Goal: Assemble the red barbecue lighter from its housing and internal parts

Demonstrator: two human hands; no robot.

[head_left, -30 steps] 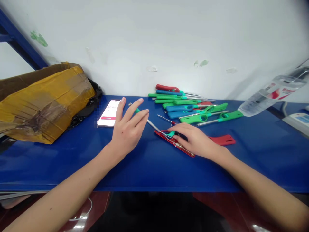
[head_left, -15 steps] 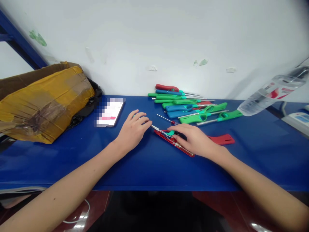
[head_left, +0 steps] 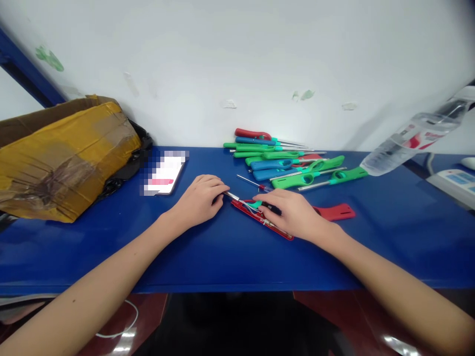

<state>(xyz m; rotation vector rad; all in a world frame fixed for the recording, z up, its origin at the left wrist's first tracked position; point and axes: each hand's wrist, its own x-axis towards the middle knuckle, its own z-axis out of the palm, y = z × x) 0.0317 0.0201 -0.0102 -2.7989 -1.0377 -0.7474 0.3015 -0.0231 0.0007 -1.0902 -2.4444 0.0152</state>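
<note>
My left hand (head_left: 200, 200) is closed on the metal tube (head_left: 232, 196) of an opened gas lighter, its fingertips hiding the far end. The lighter's red half shell (head_left: 284, 234) lies on the blue table with thin white wires and inner parts showing. My right hand (head_left: 299, 210) pinches a black part (head_left: 272, 208) beside the teal trigger (head_left: 255, 203), over the shell. Partly behind that hand lies another red shell piece (head_left: 338, 211). A thin screwdriver (head_left: 249, 181) rests just beyond, its handle end mostly covered by my right hand.
Several green, blue and red lighters (head_left: 276, 165) are heaped near the wall. A phone (head_left: 166, 173) and a taped cardboard box (head_left: 70, 158) stand at left. On the right are a clear plastic bottle (head_left: 404, 143) and a white device (head_left: 456, 183).
My left hand's fingers, more spread before, have come down and closed round the metal tube. My right hand keeps its hold with little movement. The view has shifted slightly.
</note>
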